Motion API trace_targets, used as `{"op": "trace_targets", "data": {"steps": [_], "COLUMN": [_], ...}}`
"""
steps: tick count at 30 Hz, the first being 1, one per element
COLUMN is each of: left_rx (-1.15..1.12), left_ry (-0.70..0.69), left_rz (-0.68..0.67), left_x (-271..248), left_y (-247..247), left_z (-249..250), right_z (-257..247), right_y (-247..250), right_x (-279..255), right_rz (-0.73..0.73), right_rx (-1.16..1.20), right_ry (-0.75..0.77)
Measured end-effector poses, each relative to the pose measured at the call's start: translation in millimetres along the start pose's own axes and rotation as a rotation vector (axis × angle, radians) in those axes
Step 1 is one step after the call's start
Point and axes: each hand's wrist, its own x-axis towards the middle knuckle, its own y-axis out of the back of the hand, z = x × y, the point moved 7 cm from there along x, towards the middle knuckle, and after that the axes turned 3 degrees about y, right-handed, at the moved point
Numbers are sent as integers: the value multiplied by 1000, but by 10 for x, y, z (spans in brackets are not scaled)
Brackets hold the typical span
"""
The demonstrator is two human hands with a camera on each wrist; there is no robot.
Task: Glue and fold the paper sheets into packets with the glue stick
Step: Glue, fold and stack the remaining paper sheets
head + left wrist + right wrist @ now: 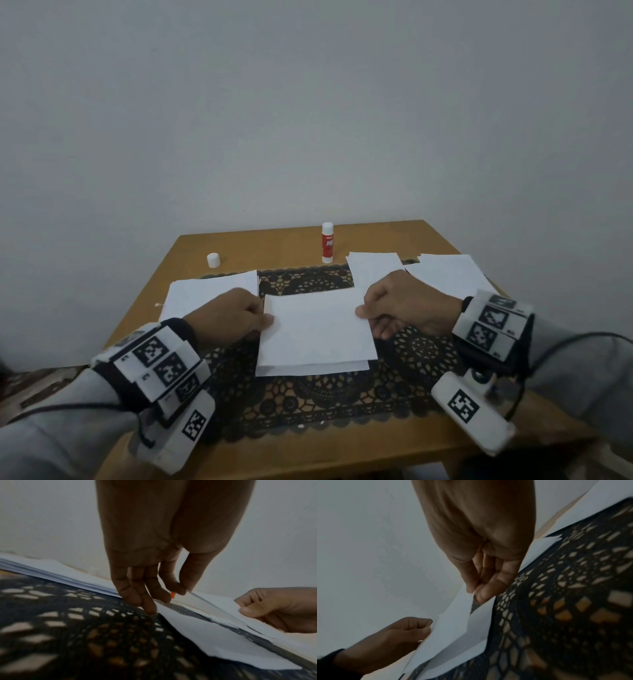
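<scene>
Folded sheet: the white paper sheet (317, 334) lies at the centre of the black lace mat (308, 401), folded over so that a lower layer shows along its near edge.
Left hand: my left hand (229, 317) pinches the sheet's left edge between thumb and curled fingers; the left wrist view shows that edge raised off the mat.
Right hand: my right hand (399, 305) pinches the sheet's right edge, thumb on top, fingers curled beneath.
Glue stick: the red glue stick (327, 243) stands upright and uncapped at the far edge of the worktop (342, 452), well apart from both hands.
Cap: the white cap (213, 260) stands to the far left of the glue stick, on bare wood.
Left stack: a stack of white sheets (205, 291) lies just beyond my left hand.
Right stacks: two piles of white paper (445, 272) lie beyond my right hand, overlapping the mat's far right corner.
Mat: it covers the middle of the worktop.
</scene>
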Motion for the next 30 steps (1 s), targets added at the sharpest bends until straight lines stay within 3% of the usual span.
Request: {"op": "trace_targets", "data": {"steps": [8, 30], "left_rx": [108, 149], "left_ry": [122, 150], "left_rz": [-63, -101], "left_x": [58, 137], "left_y": [-90, -151], "left_z": [-88, -105], "right_z": [106, 140], "right_y": [-131, -140], "right_x": [115, 218], "right_rz": [-10, 11], "right_rx": [-260, -335], "right_ry": [-37, -41]}}
